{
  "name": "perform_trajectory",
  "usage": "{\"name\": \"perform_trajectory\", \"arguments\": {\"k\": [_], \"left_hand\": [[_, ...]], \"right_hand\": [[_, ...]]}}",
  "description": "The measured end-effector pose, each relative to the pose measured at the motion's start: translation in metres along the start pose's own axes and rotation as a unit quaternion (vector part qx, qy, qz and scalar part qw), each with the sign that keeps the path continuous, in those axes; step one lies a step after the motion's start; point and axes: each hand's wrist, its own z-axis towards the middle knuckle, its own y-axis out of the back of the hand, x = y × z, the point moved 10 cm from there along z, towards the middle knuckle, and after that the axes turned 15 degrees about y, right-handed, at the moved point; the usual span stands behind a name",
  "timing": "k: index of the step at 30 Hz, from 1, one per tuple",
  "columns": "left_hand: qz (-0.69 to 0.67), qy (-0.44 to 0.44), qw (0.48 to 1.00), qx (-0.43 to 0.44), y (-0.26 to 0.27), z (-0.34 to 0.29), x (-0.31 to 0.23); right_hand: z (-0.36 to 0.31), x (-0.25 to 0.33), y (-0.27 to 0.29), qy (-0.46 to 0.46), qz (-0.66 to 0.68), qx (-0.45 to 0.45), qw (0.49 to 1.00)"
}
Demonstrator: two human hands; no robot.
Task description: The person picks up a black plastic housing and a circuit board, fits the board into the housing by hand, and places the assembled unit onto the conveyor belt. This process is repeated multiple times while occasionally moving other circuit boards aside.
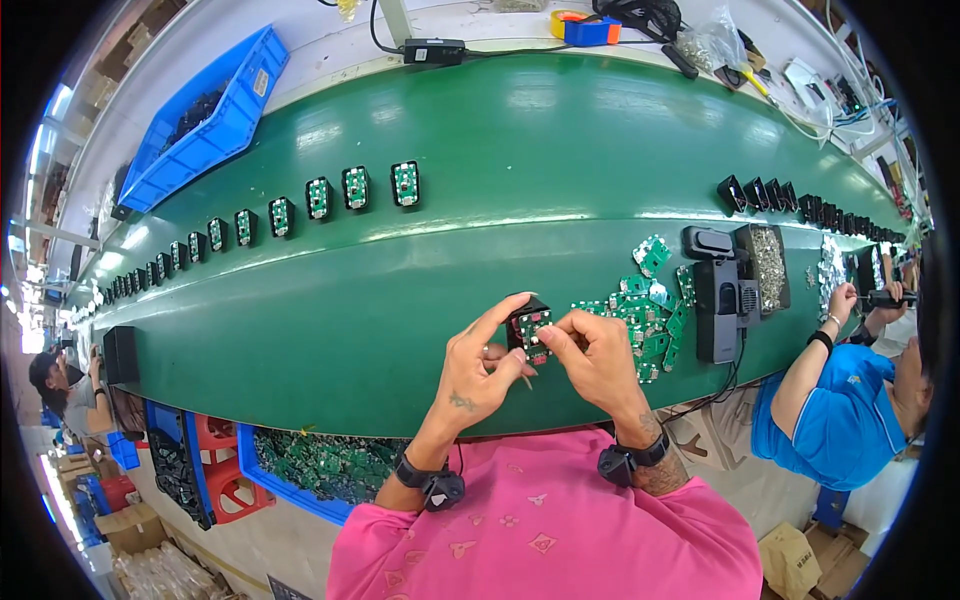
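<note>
We look down on a person's two bare hands above a long, glossy green tabletop (300,320). The left hand (475,370) pinches a small black plastic casing (517,328) between thumb and fingers, near the tabletop's front edge. A green circuit board (534,322) faces us from the casing. The right hand (597,362) has its thumb and fingertips bunched against the board's right side; fingers hide the contact, so we cannot tell whether they pinch it or merely press. Just right lies a loose heap of bare green circuit boards (640,312), then a dark grey plastic device with a cord (716,315). Beyond the hands, upright black casings with green boards (355,188) form a long line leftward (they shrink toward the rim). At far right sits a co-worker in a blue shirt (835,415).
</note>
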Motion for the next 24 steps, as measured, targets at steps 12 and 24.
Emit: {"name": "perform_trajectory", "arguments": {"k": [12,24], "left_hand": [[-0.044,0.03,0.998,-0.025,-0.002,0.009,0.014],[-0.094,0.04,0.995,-0.001,-0.011,0.016,0.016]], "right_hand": [[-0.002,0.004,0.0,0.024,-0.074,-0.018,0.997],[0.003,0.01,-0.003,0.051,-0.006,-0.022,0.998]]}}
